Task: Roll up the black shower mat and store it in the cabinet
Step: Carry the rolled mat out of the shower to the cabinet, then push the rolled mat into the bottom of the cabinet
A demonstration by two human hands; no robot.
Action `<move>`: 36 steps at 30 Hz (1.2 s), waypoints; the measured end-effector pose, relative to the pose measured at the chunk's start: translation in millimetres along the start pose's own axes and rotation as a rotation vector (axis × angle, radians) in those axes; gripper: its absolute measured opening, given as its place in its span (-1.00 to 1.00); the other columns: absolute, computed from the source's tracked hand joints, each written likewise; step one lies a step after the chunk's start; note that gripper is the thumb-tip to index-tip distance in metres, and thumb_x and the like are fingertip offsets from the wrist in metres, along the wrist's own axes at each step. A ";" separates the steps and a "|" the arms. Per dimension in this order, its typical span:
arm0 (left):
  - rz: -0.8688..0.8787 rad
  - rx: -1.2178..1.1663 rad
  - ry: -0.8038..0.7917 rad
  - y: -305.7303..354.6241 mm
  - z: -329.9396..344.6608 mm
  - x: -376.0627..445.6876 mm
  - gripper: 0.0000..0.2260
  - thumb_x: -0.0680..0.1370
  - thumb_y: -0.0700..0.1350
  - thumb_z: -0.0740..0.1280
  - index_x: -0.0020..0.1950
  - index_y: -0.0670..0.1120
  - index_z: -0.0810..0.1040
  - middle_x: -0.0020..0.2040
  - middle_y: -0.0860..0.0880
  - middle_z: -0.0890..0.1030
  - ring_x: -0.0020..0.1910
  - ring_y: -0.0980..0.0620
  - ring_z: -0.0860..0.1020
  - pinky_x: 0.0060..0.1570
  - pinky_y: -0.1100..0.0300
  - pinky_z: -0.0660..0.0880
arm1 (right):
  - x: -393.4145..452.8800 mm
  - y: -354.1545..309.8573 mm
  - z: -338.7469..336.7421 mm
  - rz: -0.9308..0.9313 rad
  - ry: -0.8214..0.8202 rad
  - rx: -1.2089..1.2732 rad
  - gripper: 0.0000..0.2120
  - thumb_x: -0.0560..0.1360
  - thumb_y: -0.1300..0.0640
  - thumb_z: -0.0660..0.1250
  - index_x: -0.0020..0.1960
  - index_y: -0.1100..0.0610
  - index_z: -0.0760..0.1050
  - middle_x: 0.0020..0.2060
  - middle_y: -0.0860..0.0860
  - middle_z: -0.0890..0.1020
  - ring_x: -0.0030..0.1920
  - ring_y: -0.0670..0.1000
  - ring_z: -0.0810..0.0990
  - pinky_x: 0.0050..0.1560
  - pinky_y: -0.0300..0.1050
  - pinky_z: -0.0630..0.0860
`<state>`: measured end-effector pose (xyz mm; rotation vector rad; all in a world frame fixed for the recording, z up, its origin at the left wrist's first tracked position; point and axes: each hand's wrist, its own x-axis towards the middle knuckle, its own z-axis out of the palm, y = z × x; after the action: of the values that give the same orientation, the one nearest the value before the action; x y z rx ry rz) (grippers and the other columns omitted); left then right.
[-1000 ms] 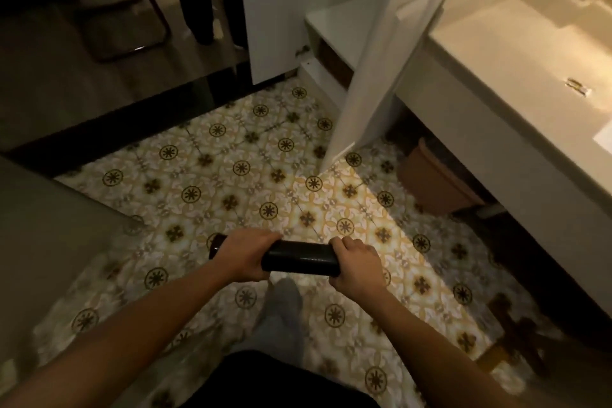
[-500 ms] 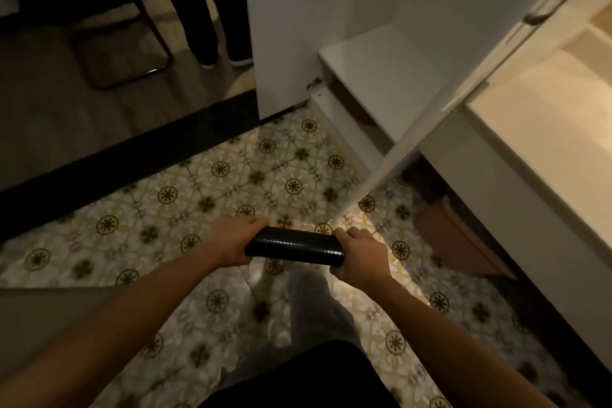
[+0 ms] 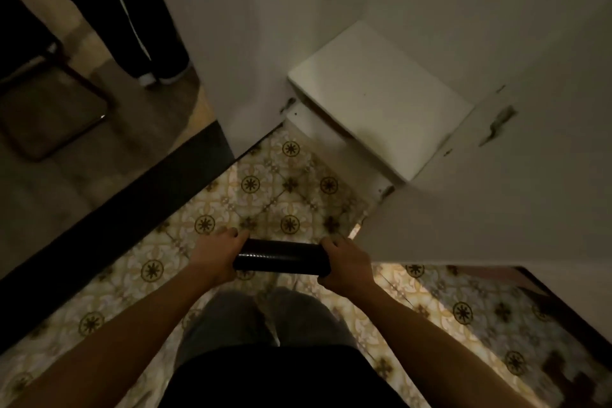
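The black shower mat [image 3: 281,257] is rolled into a tight tube and held level in front of me. My left hand [image 3: 217,253] grips its left end and my right hand [image 3: 346,263] grips its right end. Straight ahead stands the white cabinet with both doors open. Its left door [image 3: 212,43] and its right door [image 3: 496,192] swing out toward me. Between them a bare white shelf [image 3: 381,99] shows inside the cabinet, beyond and above the rolled mat.
Patterned yellow floor tiles [image 3: 271,189] lie under me, ending at a dark threshold strip [image 3: 116,212] on the left. Beyond it another person's legs [image 3: 145,26] and a dark chair frame [image 3: 49,103] stand on a wooden floor. My own legs show below.
I have stepped closer to the cabinet and the view has turned toward it; the shelf now sits straight ahead. Both hands keep the same hold on the rolled mat.
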<state>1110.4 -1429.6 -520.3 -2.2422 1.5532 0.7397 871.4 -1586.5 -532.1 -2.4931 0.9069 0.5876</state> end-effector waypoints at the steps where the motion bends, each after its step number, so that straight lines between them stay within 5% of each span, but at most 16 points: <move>1: 0.012 0.000 0.010 -9.3 -13.0 11.3 -0.44 0.39 0.07 0.41 0.34 0.07 0.30 0.20 0.00 0.50 0.19 -0.06 0.49 0.02 -0.01 0.50 | 12.0 -2.5 -10.1 0.013 0.018 -0.005 -0.41 0.32 -0.08 0.47 0.28 0.00 0.36 0.15 0.00 0.54 0.12 0.12 0.55 -0.08 0.01 0.58; 6: 0.140 0.025 0.011 -43.5 -64.8 84.6 -0.42 0.43 0.11 0.38 0.38 0.03 0.27 0.21 -0.04 0.53 0.15 -0.09 0.54 -0.01 0.01 0.52 | 70.3 -0.1 -46.2 0.109 0.044 0.018 -0.38 0.34 -0.07 0.46 0.35 0.00 0.37 0.24 0.00 0.51 0.22 0.12 0.50 0.04 0.04 0.57; 13: 0.389 0.115 0.069 -80.8 -102.3 208.5 -0.36 0.39 0.12 0.39 0.41 0.03 0.24 0.18 -0.05 0.55 0.07 -0.10 0.56 -0.15 0.05 0.46 | 139.7 -0.5 -65.3 0.348 0.082 0.064 -0.37 0.38 -0.11 0.43 0.38 -0.05 0.31 0.26 -0.02 0.50 0.20 0.10 0.53 -0.04 -0.01 0.57; 18: 0.466 0.210 0.108 -102.6 -113.8 301.7 -0.38 0.36 0.06 0.44 0.38 0.07 0.32 0.20 -0.06 0.53 0.15 -0.14 0.52 0.00 -0.05 0.47 | 203.6 1.5 -51.1 0.461 0.149 0.126 -0.44 0.40 -0.13 0.41 0.33 0.02 0.41 0.18 0.00 0.56 0.13 0.11 0.56 -0.07 -0.03 0.57; 22: 0.472 0.274 0.149 -113.2 -80.4 397.2 -0.36 0.32 0.13 0.49 0.36 0.07 0.39 0.24 -0.07 0.50 0.17 -0.14 0.49 -0.01 -0.04 0.46 | 286.3 24.4 -13.3 0.490 0.133 0.192 -0.42 0.38 -0.09 0.46 0.33 0.05 0.41 0.19 0.04 0.55 0.15 0.14 0.53 -0.01 0.03 0.57; 31: 0.519 0.251 0.231 -114.4 48.0 645.3 -0.38 0.29 -0.06 0.53 0.32 -0.04 0.43 0.24 -0.05 0.54 0.12 -0.17 0.57 0.25 -0.23 0.37 | 504.7 137.2 116.0 0.486 0.211 0.086 -0.39 0.27 0.00 0.54 0.24 0.15 0.45 0.04 0.11 0.60 -0.02 0.21 0.60 -0.25 0.05 0.55; 34: 0.484 0.219 0.272 -98.5 70.4 713.0 -0.39 0.32 -0.02 0.48 0.33 -0.05 0.40 0.26 -0.06 0.53 0.21 -0.16 0.51 0.41 -0.29 0.13 | 560.6 175.1 150.2 0.516 0.256 0.071 -0.43 0.33 -0.02 0.48 0.26 0.12 0.40 0.05 0.09 0.58 0.02 0.18 0.56 -0.24 -0.02 0.50; 36: 0.478 0.227 0.238 -86.2 82.7 749.3 -0.35 0.32 0.05 0.46 0.34 -0.03 0.33 0.26 -0.05 0.50 0.24 -0.14 0.46 0.40 -0.33 0.15 | 590.2 203.8 167.9 0.523 0.291 0.047 -0.40 0.33 -0.02 0.49 0.29 0.11 0.38 0.07 0.08 0.57 0.03 0.17 0.56 -0.24 -0.05 0.44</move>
<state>1379.0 -1931.3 -1022.1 -1.8644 2.2060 0.3868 1105.2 -1935.2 -1023.8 -2.3317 1.6877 0.3503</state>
